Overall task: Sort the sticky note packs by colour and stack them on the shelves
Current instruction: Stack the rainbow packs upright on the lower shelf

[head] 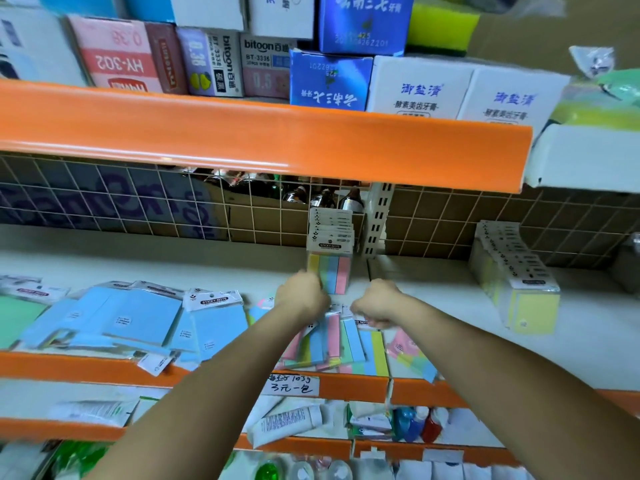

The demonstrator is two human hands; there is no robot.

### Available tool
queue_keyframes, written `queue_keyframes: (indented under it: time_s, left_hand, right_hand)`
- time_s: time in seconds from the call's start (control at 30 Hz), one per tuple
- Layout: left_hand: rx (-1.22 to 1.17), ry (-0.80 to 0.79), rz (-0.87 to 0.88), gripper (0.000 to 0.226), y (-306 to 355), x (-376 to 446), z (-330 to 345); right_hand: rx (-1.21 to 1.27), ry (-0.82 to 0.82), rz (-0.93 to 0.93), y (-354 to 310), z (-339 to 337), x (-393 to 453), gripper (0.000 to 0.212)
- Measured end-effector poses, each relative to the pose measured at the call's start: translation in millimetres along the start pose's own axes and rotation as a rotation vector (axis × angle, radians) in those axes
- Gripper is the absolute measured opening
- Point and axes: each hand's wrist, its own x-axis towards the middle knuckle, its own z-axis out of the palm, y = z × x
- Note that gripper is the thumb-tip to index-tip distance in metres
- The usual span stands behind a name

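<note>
Both hands — left hand [304,296], right hand [375,304] — clenched on loose striped packs [341,344] just before the upright striped stack [330,252]. Light, slippery-looking sleeves, probably best pinched at the card header.

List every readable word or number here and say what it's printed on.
"HY-302", upside down: pink box
"bitoon", "BT-3336", "0.5": grey box
"0.38": purple box
"STICKY NOTE": multicolour pack header, blue pack header
"3元一包": handwritten price tag
Small pack stickers: unreadable.
</note>
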Motion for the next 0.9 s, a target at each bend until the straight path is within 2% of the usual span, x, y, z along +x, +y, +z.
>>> queue_keyframes:
  time_s: [0.07,0.2,0.4,0.63,0.9]
  left_hand:
    - [0.046,-0.031,0.033,0.032,2,-7,6]
    - [0.14,-0.098,0.073,0.047,2,-19,19]
    - [0.179,-0.162,0.068,0.053,-3,-24,22]
    - [0.215,-0.157,0.077,0.042,-6,-28,27]
    - [0.21,-0.223,0.077,0.049,-8,-33,21]
  right_hand:
    - [0.067,-0.07,0.064,3,3,-7,0.022]
    - [0.128,-0.133,0.079,7,15,-16,0.025]
    - [0.191,-0.11,0.087,9,25,-20,0.025]
    - [0.234,-0.086,0.087,15,29,-22,0.026]
    - [0.302,-0.015,0.101,18,10,-23,0.019]
